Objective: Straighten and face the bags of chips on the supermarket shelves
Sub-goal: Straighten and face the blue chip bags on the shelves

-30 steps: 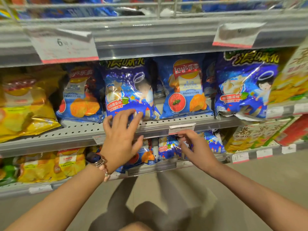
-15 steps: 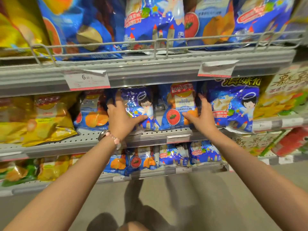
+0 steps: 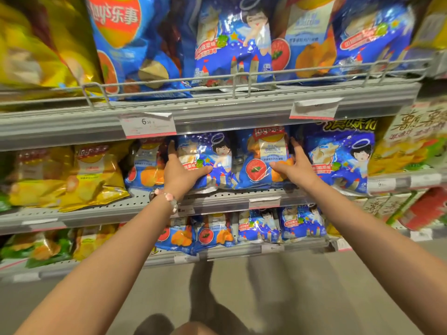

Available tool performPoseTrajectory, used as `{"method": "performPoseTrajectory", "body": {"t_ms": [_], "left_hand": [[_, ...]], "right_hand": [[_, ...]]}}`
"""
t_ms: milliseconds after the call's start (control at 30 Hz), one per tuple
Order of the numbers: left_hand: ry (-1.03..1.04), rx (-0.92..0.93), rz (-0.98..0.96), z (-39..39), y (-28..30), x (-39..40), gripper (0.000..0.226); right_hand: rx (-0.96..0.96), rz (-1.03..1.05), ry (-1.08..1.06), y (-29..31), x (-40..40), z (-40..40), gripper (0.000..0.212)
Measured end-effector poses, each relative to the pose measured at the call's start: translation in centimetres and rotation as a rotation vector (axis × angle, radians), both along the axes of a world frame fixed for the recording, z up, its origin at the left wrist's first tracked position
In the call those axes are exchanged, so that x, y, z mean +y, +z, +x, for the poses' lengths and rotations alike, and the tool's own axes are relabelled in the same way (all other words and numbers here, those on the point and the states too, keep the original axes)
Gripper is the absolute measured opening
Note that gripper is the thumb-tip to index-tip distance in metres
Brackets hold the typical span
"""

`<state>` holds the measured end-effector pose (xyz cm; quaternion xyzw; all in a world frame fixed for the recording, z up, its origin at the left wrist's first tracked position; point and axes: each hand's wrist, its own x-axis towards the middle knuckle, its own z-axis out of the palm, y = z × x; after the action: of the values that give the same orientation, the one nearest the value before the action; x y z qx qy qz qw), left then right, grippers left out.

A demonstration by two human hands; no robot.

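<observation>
Both hands have closed in: left hand [image 3: 180, 171] and right hand [image 3: 298, 165] grip adjacent chip bags [image 3: 260, 163].

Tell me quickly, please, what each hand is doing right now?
Left hand: grips the blue angel bag.
Right hand: grips the blue tomato bag.
</observation>
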<state>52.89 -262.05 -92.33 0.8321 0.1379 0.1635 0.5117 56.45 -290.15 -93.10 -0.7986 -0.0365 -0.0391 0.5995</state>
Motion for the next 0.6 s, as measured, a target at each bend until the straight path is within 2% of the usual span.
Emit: {"method": "performPoseTrajectory", "body": {"t_ms": [167,267,333,367,600], "left_hand": [[-0.039,-0.053,-0.005,-3.0,1.3,2.7,0.075],[-0.065,-0.07,-0.057,-5.5,2.3,5.8,0.089],[-0.075,-0.078,-0.111,-7.4,2.8,7.4,0.104],[-0.085,-0.083,-0.14,-8.2,2.9,7.9,0.105],[-0.087,-0.145,-0.32,-10.7,1.9,9.1,0.084]], "right_hand": [[-0.079,-0.018,-0.017,1.6,0.5,-1.4,0.089],[-0.106,-0.077,0.0,2.4,1.5,-1.9,0.089],[-0.112,-0.05,0.031,2.4,3.0,-2.1,0.088],[-0.115,-0.035,0.043,2.2,4.1,-2.2,0.088],[-0.05,-0.021,0.052,-0.2,13.0,-1.8,0.097]]}}
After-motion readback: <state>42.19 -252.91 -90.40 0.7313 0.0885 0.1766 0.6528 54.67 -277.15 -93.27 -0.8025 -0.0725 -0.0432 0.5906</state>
